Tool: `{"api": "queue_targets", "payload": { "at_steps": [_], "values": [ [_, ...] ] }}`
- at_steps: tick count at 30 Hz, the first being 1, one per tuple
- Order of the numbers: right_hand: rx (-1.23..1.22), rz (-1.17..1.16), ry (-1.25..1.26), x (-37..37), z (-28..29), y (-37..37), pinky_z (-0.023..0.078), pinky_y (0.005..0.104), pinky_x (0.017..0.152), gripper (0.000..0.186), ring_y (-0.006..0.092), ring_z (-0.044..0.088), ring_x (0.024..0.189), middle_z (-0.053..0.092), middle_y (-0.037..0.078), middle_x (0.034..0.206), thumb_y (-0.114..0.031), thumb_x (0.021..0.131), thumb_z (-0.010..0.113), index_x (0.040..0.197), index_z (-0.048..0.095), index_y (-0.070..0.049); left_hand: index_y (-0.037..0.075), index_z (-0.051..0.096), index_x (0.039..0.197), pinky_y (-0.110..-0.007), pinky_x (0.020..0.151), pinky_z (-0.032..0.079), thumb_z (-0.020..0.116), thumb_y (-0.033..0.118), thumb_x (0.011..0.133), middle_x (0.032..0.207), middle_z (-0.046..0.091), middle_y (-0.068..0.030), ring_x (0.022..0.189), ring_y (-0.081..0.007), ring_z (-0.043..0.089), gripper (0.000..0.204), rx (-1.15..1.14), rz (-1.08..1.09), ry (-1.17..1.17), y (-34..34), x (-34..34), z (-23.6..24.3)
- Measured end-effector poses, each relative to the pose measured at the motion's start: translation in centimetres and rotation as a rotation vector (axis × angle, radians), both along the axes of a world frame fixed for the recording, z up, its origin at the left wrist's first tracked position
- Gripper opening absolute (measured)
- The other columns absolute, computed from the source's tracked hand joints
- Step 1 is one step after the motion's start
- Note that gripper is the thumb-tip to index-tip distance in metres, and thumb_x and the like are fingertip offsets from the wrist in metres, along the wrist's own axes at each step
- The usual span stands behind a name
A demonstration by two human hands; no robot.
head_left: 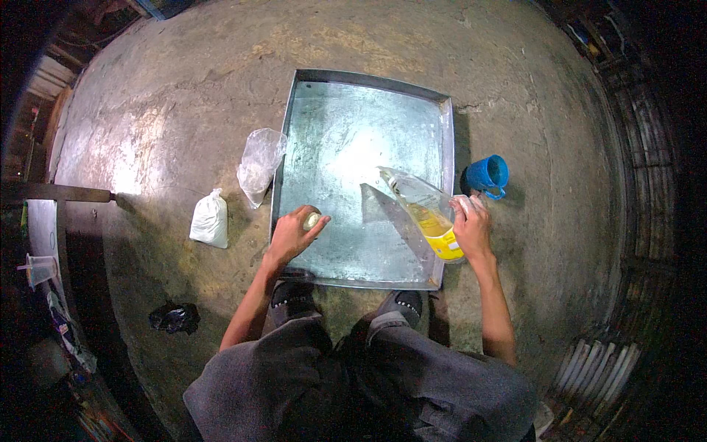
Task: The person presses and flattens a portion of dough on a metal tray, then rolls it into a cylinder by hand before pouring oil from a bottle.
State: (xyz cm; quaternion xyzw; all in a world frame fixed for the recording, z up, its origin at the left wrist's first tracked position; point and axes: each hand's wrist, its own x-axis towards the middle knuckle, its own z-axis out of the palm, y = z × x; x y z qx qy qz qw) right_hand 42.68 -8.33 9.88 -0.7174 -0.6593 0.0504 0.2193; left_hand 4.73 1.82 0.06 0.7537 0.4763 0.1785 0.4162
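A large shallow metal tray (331, 125) lies on the floor in front of my feet. Over its right side, my right hand (473, 227) grips a clear plastic bottle (421, 210) with yellowish liquid and a yellow label. The bottle is tilted, its narrow end pointing up and left over the tray. At the tray's left edge, my left hand (296, 234) is closed round a small pale round piece (312, 220), perhaps a cap; most of it is hidden by the fingers.
Left of the tray are a crumpled clear plastic bag (261, 163) and a tied bag of white powder (210, 220). A blue mug (487, 174) stands to the right. A black plastic bag (174, 317) lies lower left, near a wooden bench (59, 193) with a clear cup (41, 270).
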Motion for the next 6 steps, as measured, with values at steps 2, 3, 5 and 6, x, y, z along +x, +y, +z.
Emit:
{"api": "queue_targets", "payload": {
  "at_steps": [2, 3, 5, 6],
  "values": [
    [-0.001, -0.006, 0.008, 0.24, -0.15, -0.02, 0.051, 0.0498, 0.078, 0.014, 0.0414, 0.065, 0.088, 0.07, 0.02, 0.09, -0.009, 0.096, 0.061, 0.102, 0.07, 0.001, 0.0, 0.069, 0.099, -0.044, 0.072, 0.057, 0.07, 0.044, 0.097, 0.09, 0.072, -0.0207, 0.077, -0.0366, 0.073, 0.043, -0.059, 0.009, 0.007, 0.04, 0.18, 0.31],
    [-0.001, -0.009, 0.012, 0.33, -0.23, -0.01, 0.051, 0.0498, 0.078, 0.014, 0.0415, 0.065, 0.088, 0.07, 0.021, 0.091, -0.009, 0.095, 0.061, 0.102, 0.07, 0.001, 0.001, 0.069, 0.099, -0.044, 0.071, 0.057, 0.07, 0.044, 0.097, 0.09, 0.072, -0.0208, 0.077, -0.0362, 0.073, 0.043, -0.039, 0.008, 0.005, 0.03, 0.17, 0.27],
    [0.0, -0.007, -0.025, 0.54, -0.43, 0.06, 0.051, 0.05, 0.08, 0.015, 0.0418, 0.065, 0.09, 0.071, 0.021, 0.093, -0.009, 0.095, 0.062, 0.103, 0.07, 0.0, 0.001, 0.069, 0.099, -0.044, 0.071, 0.057, 0.07, 0.044, 0.097, 0.09, 0.072, -0.0209, 0.077, -0.0356, 0.073, 0.043, 0.001, 0.006, 0.0, 0.03, 0.11, -0.17],
    [-0.001, -0.007, -0.04, 0.4, -0.4, 0.17, 0.051, 0.05, 0.08, 0.015, 0.042, 0.066, 0.091, 0.071, 0.022, 0.094, -0.009, 0.095, 0.062, 0.103, 0.07, 0.0, 0.001, 0.069, 0.099, -0.044, 0.071, 0.057, 0.07, 0.044, 0.097, 0.09, 0.072, -0.0209, 0.077, -0.0356, 0.073, 0.043, 0.0, 0.005, 0.002, 0.02, 0.08, -0.21]
  ]
}}
